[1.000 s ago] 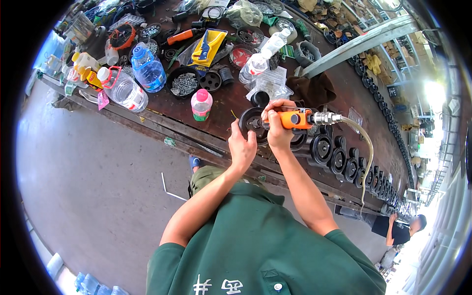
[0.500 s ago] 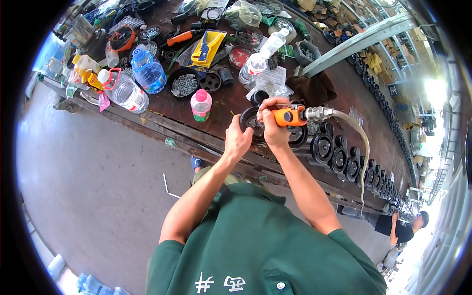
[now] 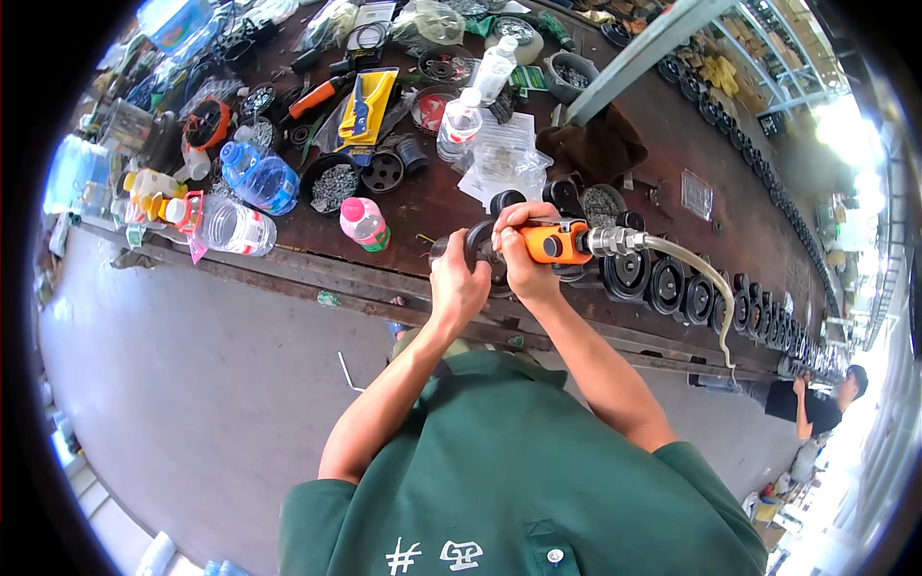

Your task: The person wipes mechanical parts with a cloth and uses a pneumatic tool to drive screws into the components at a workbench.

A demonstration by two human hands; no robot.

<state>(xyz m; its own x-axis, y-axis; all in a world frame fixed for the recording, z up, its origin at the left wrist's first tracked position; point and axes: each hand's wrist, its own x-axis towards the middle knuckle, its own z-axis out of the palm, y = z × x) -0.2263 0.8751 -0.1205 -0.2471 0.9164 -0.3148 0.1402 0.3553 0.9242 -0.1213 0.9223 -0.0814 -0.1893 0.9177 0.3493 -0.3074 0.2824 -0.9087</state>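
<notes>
My left hand (image 3: 458, 288) grips a black round wheel-like part (image 3: 476, 242) by its edge, holding it tilted up over the near edge of the table. My right hand (image 3: 525, 267) is wrapped round an orange air tool (image 3: 565, 243) whose working end points left, toward the middle of that part. My fingers and the part hide the tool's tip, so I cannot tell whether it touches. From its metal coupling a pale hose (image 3: 706, 269) curves away to the right. Beside the tool begins a row of similar black round parts (image 3: 626, 276).
Along the left stand a pink-capped bottle (image 3: 364, 225), a blue bottle (image 3: 259, 179) and a black bowl of small metal pieces (image 3: 331, 183). Clear bottles (image 3: 459, 126), plastic bags and a grey metal post (image 3: 653, 53) are farther back. Another person (image 3: 812, 403) works at the far right.
The view has shifted, moving table items leftward in the picture. The round part has turned from facing up at me to nearly edge-on. Both hands keep their grips.
</notes>
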